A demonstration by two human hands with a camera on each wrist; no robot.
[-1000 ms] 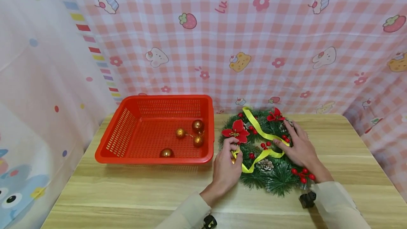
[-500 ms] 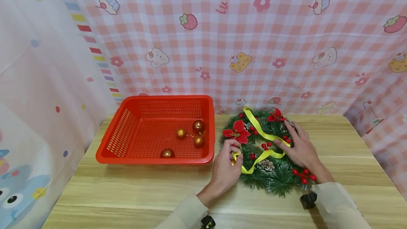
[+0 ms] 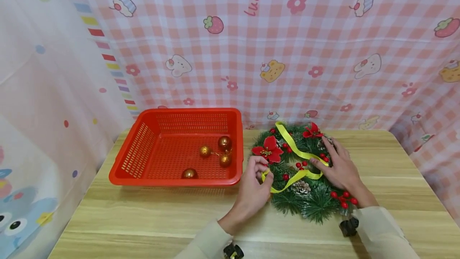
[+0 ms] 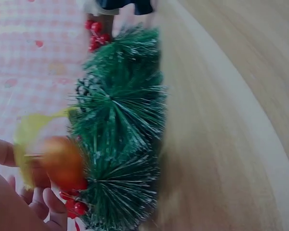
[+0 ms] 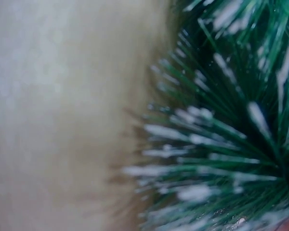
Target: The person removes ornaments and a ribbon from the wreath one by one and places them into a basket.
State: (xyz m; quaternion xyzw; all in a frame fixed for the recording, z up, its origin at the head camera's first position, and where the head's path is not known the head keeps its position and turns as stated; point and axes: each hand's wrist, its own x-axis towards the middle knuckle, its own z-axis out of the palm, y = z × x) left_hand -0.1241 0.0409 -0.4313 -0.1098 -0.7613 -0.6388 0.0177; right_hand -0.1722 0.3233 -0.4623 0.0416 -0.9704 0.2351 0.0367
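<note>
A green Christmas wreath (image 3: 318, 205) lies on the table, trimmed with red poinsettias (image 3: 269, 151), red berries and pine cones. Across it winds a yellow ribbon (image 3: 292, 141). At the wreath's left edge my left hand (image 3: 251, 189) pinches the ribbon's near end. In the left wrist view, a blurred orange-gold bauble (image 4: 62, 162) is beside the fingers and the yellow ribbon loop (image 4: 24, 134); how it is attached cannot be told. My right hand (image 3: 341, 171) rests on the wreath's right side, fingers extended, thumb by the ribbon. Frosted needles (image 5: 221, 144) fill part of the right wrist view.
Left of the wreath stands a red plastic basket (image 3: 172, 182) with several gold baubles (image 3: 225, 143) in it. The wooden table (image 3: 172, 219) ends at a pink checked curtain (image 3: 230, 51) behind. A white patterned curtain (image 3: 46, 111) hangs at the left.
My left hand has drawn slightly left, away from the wreath, pulling the ribbon's end along. The right hand stays in place on the wreath.
</note>
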